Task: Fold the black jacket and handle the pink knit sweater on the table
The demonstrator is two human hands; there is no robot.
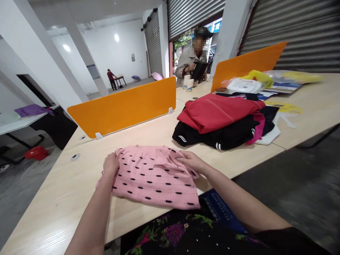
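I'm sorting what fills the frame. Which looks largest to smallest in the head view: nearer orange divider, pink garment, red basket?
1. nearer orange divider
2. pink garment, though its nearness inflates it
3. red basket

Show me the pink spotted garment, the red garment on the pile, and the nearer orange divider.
pink spotted garment (156, 180), head view, middle of its flat front.
red garment (216, 111), head view, top folded face.
nearer orange divider (124, 106), head view, centre of the panel.
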